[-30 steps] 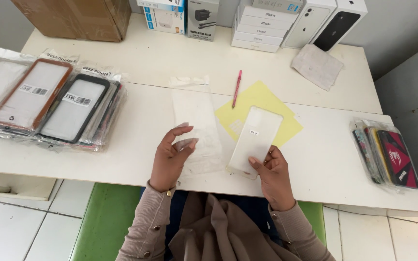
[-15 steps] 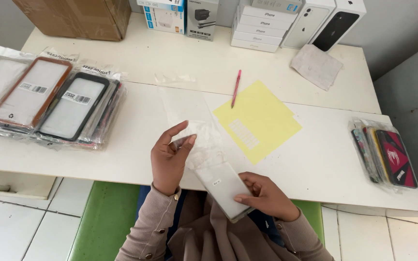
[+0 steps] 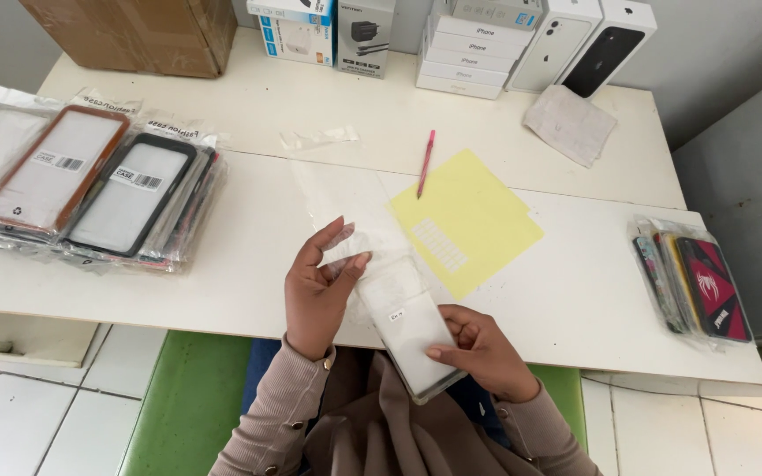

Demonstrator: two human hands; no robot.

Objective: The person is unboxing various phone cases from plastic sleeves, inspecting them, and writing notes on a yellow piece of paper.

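The right hand (image 3: pixel 487 353) grips the near end of a clear case (image 3: pixel 407 330), thumb on top and fingers clamped beneath, while the left hand (image 3: pixel 319 295) pinches the mouth of a clear sleeve (image 3: pixel 354 247) at the case's far end, thumb and fingers closed on the film. To do this well, I judge the sleeve mouth should stay taut and in line with the case so no corner snags. Beyond lie a yellow sheet (image 3: pixel 478 211) with a pen (image 3: pixel 425 163), 2 piles of packed cases (image 3: pixel 90 185) and stacked boxes (image 3: pixel 474 44).
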